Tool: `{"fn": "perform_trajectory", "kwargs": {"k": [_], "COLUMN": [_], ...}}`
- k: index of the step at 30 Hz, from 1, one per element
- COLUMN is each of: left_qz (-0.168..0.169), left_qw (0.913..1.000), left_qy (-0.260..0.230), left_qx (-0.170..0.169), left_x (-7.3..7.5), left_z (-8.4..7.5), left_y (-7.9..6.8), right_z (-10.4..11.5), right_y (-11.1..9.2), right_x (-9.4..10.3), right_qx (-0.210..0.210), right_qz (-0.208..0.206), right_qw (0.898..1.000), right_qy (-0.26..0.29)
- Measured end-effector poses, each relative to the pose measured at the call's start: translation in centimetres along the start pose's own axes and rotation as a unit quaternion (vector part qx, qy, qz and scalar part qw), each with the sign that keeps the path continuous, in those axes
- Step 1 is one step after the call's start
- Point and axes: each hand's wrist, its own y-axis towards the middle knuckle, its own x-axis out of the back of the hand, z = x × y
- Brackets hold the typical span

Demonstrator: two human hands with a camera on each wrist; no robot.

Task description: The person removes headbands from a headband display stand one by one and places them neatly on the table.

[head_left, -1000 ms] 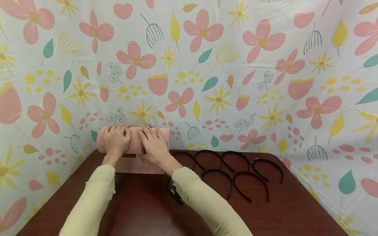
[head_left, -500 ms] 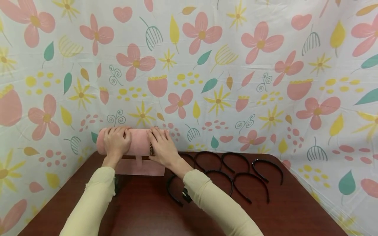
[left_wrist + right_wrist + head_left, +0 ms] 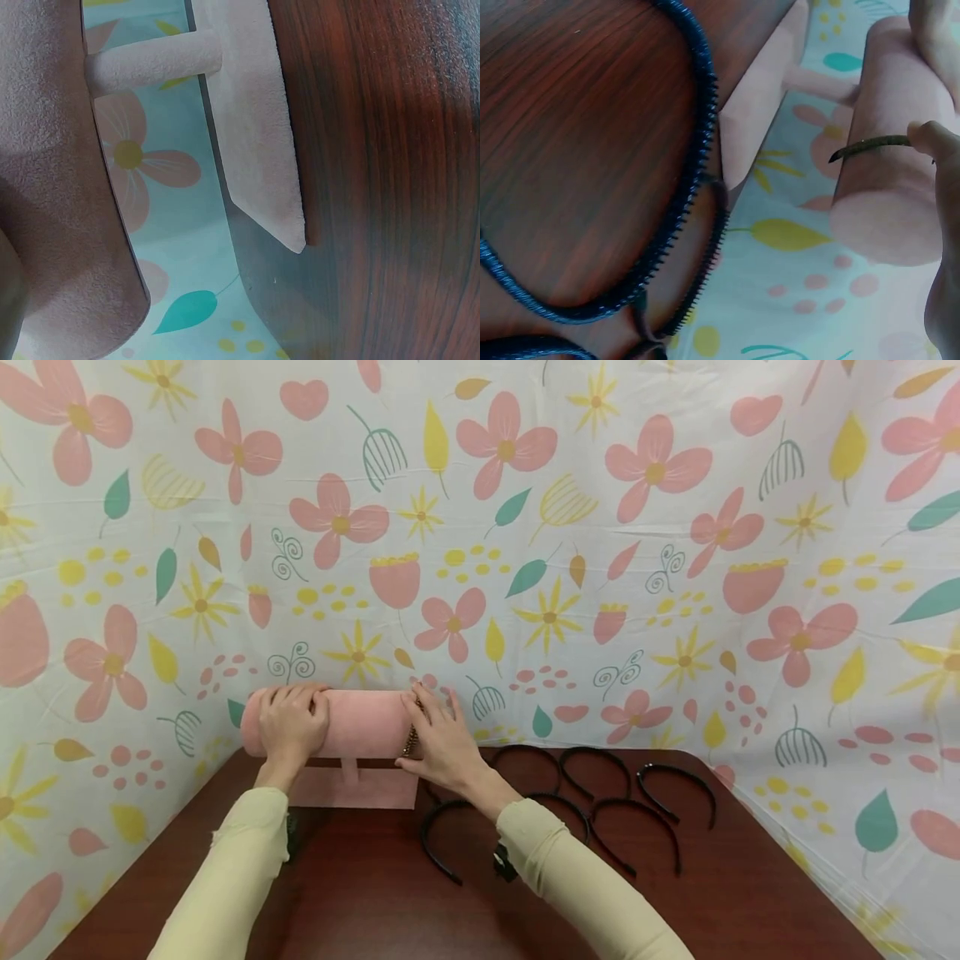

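A pink fuzzy headband stand [image 3: 367, 722] has a horizontal roll on a post and flat base. My left hand [image 3: 292, 727] grips the roll near its left end, fingers curled over the top. Around the roll, close to its right end, sits a dark headband with beaded gold-brown trim [image 3: 410, 742]. My right hand [image 3: 448, 742] holds this headband, fingers over the top and thumb low in front. In the right wrist view, the thumb touches the headband [image 3: 877, 142], whose one tip shows. The left wrist view shows the roll [image 3: 60, 187], post and base.
Several black headbands [image 3: 693, 774] lie on the dark wooden table [image 3: 360, 893], to the right of the stand. A small black item [image 3: 504, 862] shows beside the right sleeve, and a dark item [image 3: 292, 837] by the left sleeve. A flowered cloth [image 3: 540, 568] hangs behind.
My right hand has slid rightward along the roll, taking the headband from near the middle to close to the right end. My left hand keeps its grip on the roll.
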Motion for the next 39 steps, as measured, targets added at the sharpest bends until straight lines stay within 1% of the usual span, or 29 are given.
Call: {"fn": "perform_trajectory", "kwargs": {"k": [4, 10, 14, 20, 23, 27, 30, 34, 39], "left_qz": [-0.001, 0.006, 0.004, -0.004, -0.004, -0.001, 0.0, -0.001, 0.006], "left_qw": [1.0, 1.0, 1.0, 1.0, 1.0, 1.0, 1.0, 1.0, 0.9999], "left_qy": [0.001, 0.003, 0.002, 0.004, 0.002, -0.003, -0.006, -0.007, -0.007], "left_qx": [-0.001, 0.005, 0.005, -0.001, -0.001, 0.002, 0.003, 0.004, 0.006], "left_x": [0.0, 0.0, 0.0, 0.0, 0.0, 0.0, 0.0, 0.1, 0.1], "left_z": [0.0, 0.0, 0.1, 0.1, 0.0, -0.1, -0.1, -0.1, 0.0], "left_y": [0.0, 0.0, 0.0, 0.1, 0.1, 0.0, 0.0, 0.0, 0.0], "right_z": [-0.6, -1.4, -2.1, -3.3, -3.8, -4.7, -5.3, -5.8, -5.9], "right_y": [-0.7, -1.8, -2.5, -3.7, -4.3, -5.2, -5.9, -6.9, -8.2], "right_x": [-0.1, 0.0, 0.0, 0.5, 0.8, 1.6, 2.3, 3.4, 5.1], "right_qx": [-0.011, -0.014, -0.015, -0.02, -0.028, -0.041, -0.048, -0.047, -0.046], "right_qz": [-0.012, -0.027, -0.037, -0.046, -0.044, -0.036, -0.032, -0.037, -0.03], "right_qw": [1.0, 0.999, 0.999, 0.996, 0.995, 0.994, 0.994, 0.994, 0.994], "right_qy": [0.019, 0.017, 0.029, 0.069, 0.087, 0.093, 0.088, 0.088, 0.097]}}
